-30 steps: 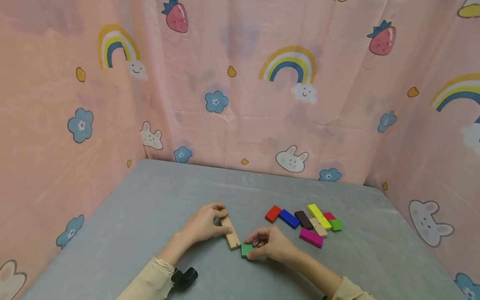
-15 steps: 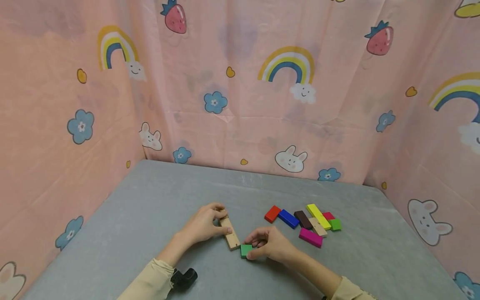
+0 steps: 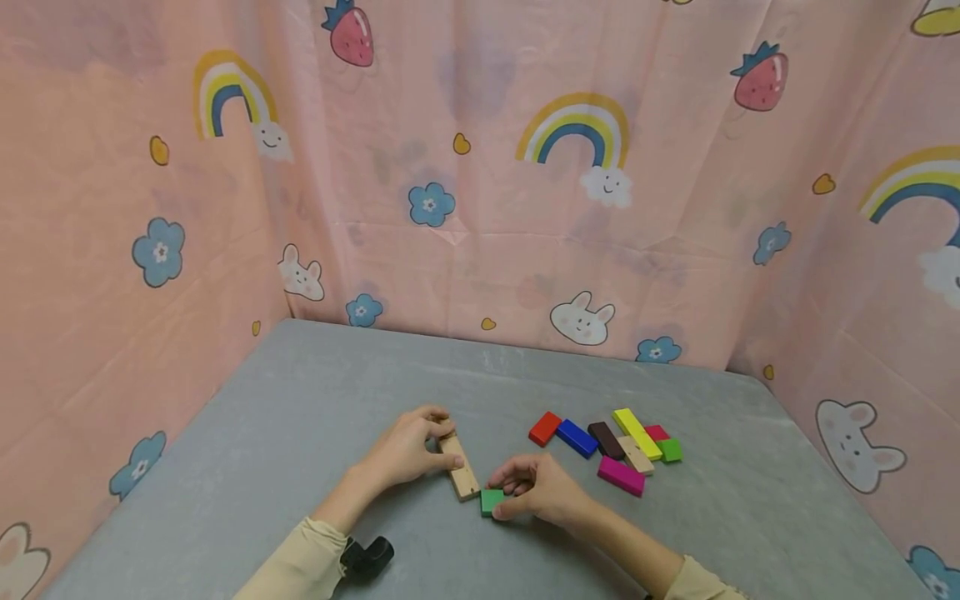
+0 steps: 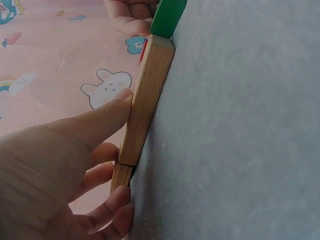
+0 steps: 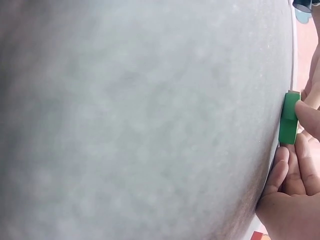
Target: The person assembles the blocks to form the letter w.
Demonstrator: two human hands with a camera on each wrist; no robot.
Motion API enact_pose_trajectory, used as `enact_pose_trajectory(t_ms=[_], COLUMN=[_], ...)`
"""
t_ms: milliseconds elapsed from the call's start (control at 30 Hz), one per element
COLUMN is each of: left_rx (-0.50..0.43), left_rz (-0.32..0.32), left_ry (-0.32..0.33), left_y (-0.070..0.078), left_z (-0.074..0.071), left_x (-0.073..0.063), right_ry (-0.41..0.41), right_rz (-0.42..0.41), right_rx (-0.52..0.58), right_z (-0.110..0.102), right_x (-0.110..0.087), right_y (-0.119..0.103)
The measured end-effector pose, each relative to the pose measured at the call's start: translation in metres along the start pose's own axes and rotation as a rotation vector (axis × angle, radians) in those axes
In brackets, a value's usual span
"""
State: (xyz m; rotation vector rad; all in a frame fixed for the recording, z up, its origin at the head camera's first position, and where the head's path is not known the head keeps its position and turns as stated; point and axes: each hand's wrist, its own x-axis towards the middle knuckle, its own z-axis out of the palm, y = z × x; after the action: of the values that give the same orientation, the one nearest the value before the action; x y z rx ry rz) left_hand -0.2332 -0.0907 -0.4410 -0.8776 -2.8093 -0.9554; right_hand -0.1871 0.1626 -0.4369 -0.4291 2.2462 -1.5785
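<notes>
My left hand (image 3: pixel 401 447) holds two natural wooden blocks lying end to end on the table. The nearer wooden block (image 4: pixel 147 100) has the thumb along its side, and the fingers reach around the farther wooden block (image 4: pixel 121 177); a thin seam shows between them in the left wrist view. At the near end of this row, a green block (image 3: pixel 491 502) sits at the corner, close against the wood. My right hand (image 3: pixel 551 490) pinches that green block between thumb and fingers. Part of the wooden row is covered by the left hand in the head view.
Loose blocks lie right of the hands: red (image 3: pixel 545 428), blue (image 3: pixel 577 438), dark brown (image 3: pixel 606 439), yellow (image 3: pixel 637 433), natural wood (image 3: pixel 636 456), magenta (image 3: pixel 621 476) and light green (image 3: pixel 670 451). A pink patterned curtain (image 3: pixel 465 267) surrounds the grey table (image 3: pixel 337 375).
</notes>
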Motion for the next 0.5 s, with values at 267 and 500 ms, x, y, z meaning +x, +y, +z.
enact_pose_trajectory(t_ms=[267,500], left_rx=[-0.008,0.005], left_rz=[-0.004,-0.011], left_ry=[0.001,0.002], left_y=[-0.002,-0.002], left_z=[0.0,0.001], left_x=[0.0,0.0], right_ry=[0.031,0.37], right_rz=[0.025,0.083], right_rx=[0.052,0.033], right_z=[-0.003,-0.024], right_x=[-0.002,-0.002], right_y=[-0.001,-0.005])
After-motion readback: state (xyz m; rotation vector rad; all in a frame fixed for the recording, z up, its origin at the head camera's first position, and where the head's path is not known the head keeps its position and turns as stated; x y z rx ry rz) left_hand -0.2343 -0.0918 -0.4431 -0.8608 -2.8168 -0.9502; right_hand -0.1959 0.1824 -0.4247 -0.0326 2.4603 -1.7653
